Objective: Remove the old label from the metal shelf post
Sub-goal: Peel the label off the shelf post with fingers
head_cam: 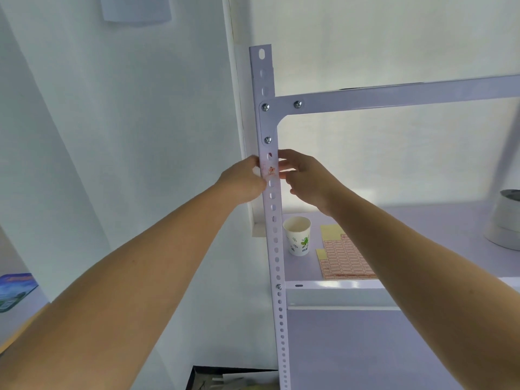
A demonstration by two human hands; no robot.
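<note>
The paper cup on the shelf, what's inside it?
The paper cup stands upright on the shelf beside the post. Only its pale upper inner wall shows and nothing rises above the rim; the bottom is hidden, so any contents cannot be confirmed.

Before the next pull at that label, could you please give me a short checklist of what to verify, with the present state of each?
1. Old label on the shelf post: only torn reddish remnants show; not ok.
2. Left hand at the post's left edge: ok.
3. Right hand fingertips at the right edge beside the label: ok.
4. A fingernail under a label edge: cannot tell.
5. Paper cup standing apart from both arms: ok.
</note>
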